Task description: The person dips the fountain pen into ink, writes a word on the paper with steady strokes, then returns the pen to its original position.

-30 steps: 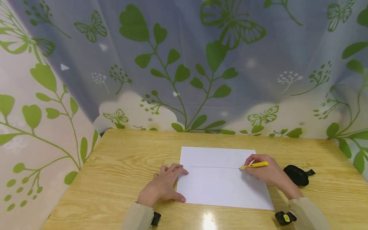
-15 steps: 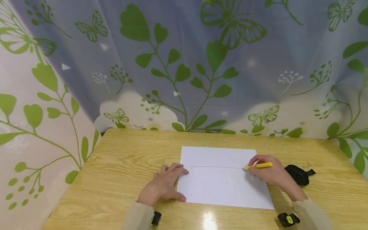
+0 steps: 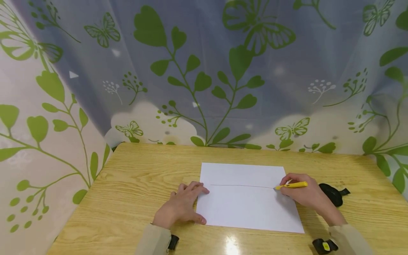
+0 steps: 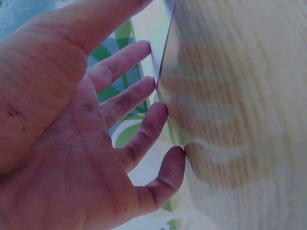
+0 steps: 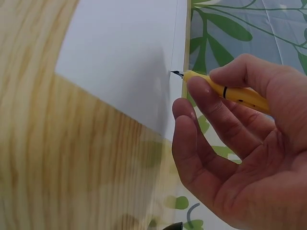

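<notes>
A white sheet of paper [image 3: 242,209] lies on the wooden table, with a thin, nearly straight line [image 3: 239,185] across its upper part. My right hand [image 3: 301,191] pinches a yellow fountain pen [image 3: 296,185] between thumb and fingers. In the right wrist view the dark nib of the fountain pen [image 5: 240,93] touches the paper at the line's right end. My left hand [image 3: 181,205] rests at the paper's left edge, fingers spread, fingertips and thumb on the sheet. The left wrist view shows the palm of the left hand [image 4: 72,139] and its fingertips against the surface.
A small black pouch-like object [image 3: 331,194] with a tab lies right of my right hand, partly behind the wrist. The wooden table [image 3: 143,170] backs onto a curtain [image 3: 204,88] printed with leaves and butterflies. Light glares off the table's near side.
My right hand has slid to the right with the fountain pen, and the drawn line has grown longer behind the nib. The left hand and the paper stay in place.
</notes>
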Available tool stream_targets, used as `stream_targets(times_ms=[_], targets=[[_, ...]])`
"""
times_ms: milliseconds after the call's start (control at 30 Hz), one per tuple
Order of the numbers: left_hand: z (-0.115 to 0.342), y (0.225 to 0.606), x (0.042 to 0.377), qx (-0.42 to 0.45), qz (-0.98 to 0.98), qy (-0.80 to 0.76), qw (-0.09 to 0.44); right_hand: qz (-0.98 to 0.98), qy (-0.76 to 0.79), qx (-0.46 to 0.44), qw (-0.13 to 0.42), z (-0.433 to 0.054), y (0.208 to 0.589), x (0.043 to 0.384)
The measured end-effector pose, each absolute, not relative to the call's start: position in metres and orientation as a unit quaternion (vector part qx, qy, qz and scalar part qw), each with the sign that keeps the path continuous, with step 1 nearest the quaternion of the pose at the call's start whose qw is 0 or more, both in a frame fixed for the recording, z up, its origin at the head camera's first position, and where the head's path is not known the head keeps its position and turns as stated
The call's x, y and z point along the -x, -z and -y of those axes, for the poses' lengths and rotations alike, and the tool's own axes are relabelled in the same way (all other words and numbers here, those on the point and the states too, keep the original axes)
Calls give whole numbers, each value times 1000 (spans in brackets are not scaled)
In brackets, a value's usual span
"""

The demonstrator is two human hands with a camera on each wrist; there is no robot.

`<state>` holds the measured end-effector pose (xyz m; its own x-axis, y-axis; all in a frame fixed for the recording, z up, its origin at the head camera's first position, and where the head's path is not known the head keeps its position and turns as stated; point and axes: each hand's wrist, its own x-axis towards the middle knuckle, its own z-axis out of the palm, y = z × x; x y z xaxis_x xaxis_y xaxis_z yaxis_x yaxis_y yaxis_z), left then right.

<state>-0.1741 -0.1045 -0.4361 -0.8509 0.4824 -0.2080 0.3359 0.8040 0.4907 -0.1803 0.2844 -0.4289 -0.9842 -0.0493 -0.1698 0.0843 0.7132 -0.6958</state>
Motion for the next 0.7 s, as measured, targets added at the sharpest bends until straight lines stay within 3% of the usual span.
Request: stream_targets(times_ms=[700], targets=[[104,436,175,-215,-937,-218,170,-913,395,-21,98,-293,432,178]])
